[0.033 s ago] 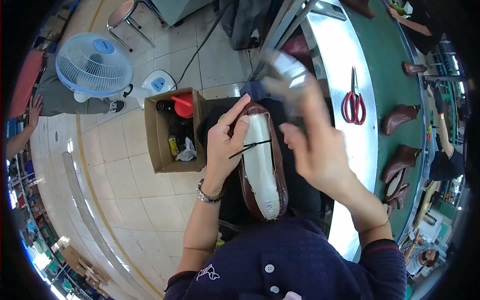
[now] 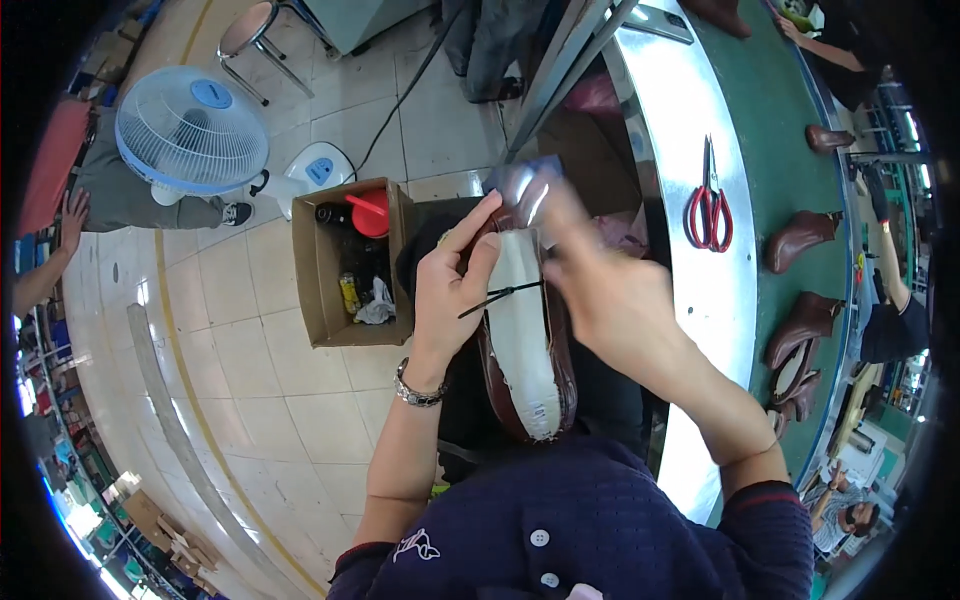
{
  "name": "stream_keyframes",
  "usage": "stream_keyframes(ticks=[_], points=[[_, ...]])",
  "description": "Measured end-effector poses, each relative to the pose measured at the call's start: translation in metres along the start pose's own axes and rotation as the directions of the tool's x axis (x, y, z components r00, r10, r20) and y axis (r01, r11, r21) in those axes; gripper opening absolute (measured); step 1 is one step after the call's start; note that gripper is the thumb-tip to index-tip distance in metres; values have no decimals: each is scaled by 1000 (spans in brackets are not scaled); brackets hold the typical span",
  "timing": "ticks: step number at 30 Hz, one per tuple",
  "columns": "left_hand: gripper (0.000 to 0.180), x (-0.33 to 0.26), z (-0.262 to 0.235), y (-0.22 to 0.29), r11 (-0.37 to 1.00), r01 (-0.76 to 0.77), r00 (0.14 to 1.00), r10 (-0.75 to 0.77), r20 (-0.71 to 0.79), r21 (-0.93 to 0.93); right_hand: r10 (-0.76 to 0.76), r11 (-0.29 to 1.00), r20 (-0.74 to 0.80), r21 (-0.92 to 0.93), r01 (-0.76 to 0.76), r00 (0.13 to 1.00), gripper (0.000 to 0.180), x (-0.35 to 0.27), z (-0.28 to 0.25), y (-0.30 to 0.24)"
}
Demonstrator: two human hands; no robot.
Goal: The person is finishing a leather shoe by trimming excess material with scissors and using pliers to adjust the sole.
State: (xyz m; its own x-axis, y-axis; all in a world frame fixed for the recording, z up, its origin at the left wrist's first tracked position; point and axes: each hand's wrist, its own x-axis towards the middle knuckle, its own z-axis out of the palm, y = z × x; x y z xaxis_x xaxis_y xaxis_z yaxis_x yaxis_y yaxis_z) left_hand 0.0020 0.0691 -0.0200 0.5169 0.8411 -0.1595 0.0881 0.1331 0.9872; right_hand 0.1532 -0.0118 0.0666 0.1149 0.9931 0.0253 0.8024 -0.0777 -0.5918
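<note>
A brown leather shoe upper [image 2: 563, 372] lies sole side up across my lap, toe away from me, with a white insole [image 2: 520, 330] showing and a thin black cord tied around its middle. My left hand [image 2: 455, 280] is wrapped around the far left side, thumb on the insole edge, fingers along the toe. My right hand [image 2: 610, 290], smeared by motion, is closed on a hammer-like tool [image 2: 527, 188] with a shiny metal head, over the toe end. The blur hides whether the head touches the leather.
Right of me, red-handled scissors [image 2: 709, 218] lie on a metal ledge [image 2: 700, 330] beside a green belt [image 2: 745, 100] carrying several brown shoes [image 2: 803, 240]. A cardboard box [image 2: 312, 270] of bottles stands to the left. Beyond are a fan [image 2: 192, 135], a stool [image 2: 247, 28] and other people.
My right hand and the tool have swung left onto the toe end of the shoe. The left hand and the shoe have stayed in place.
</note>
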Motion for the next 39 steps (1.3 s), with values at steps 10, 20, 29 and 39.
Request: stream_keyframes(ticks=[10, 20, 29, 39], points=[[51, -2, -4, 1, 935, 52, 996, -23, 87, -351, 113, 985, 235, -155, -78, 965, 72, 4, 8, 8], [40, 2, -11, 28, 917, -89, 996, 72, 57, 388, 616, 695, -321, -208, -689, 719, 62, -165, -1, 159], [30, 9, -32, 16, 999, -36, 991, 32, 133, 29, 506, 621, -367, -473, -625, 780, 37, -190, -17, 227], [33, 30, -19, 25, 991, 26, 978, -53, 203, 134, 470, 822, -295, -198, -534, 832, 41, -70, -42, 285]])
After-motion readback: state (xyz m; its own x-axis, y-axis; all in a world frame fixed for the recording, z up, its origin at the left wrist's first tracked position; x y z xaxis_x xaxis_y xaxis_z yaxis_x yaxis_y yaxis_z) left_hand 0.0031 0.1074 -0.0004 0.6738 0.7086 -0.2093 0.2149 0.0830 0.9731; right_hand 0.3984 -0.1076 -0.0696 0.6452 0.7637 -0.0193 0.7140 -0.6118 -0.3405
